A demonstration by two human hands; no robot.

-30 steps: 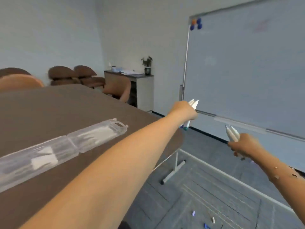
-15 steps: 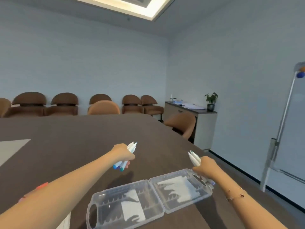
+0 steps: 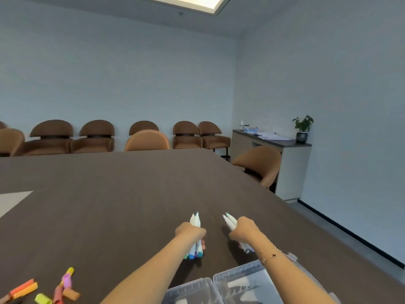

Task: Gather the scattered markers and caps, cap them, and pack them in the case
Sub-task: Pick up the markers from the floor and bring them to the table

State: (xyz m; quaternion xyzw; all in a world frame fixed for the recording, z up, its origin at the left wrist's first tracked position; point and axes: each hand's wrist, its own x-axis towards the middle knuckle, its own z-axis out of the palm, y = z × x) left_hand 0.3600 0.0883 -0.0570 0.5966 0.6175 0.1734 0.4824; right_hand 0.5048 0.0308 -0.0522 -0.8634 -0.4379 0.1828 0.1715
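Observation:
My left hand (image 3: pixel 190 233) is closed around a bundle of white markers (image 3: pixel 195 222) with bare tips pointing away and blue and green ends near the table. My right hand (image 3: pixel 244 231) grips a second bundle of white markers (image 3: pixel 230 222), tips also pointing away. Both fists hover just above the dark brown table (image 3: pixel 109 194). The clear plastic case (image 3: pixel 238 286) lies open at the near edge, under my right forearm. Several loose caps and markers (image 3: pixel 63 286) in orange, yellow, pink and red lie at the near left.
A white sheet (image 3: pixel 11 200) lies on the table at the left. Brown chairs (image 3: pixel 96 137) line the far wall and the table's sides. A cabinet (image 3: pixel 282 163) with a potted plant stands at the right wall.
The view has swung from the whiteboard to the table. Both hands, still gripping their marker bundles, have come down close together over the table just beyond the open case.

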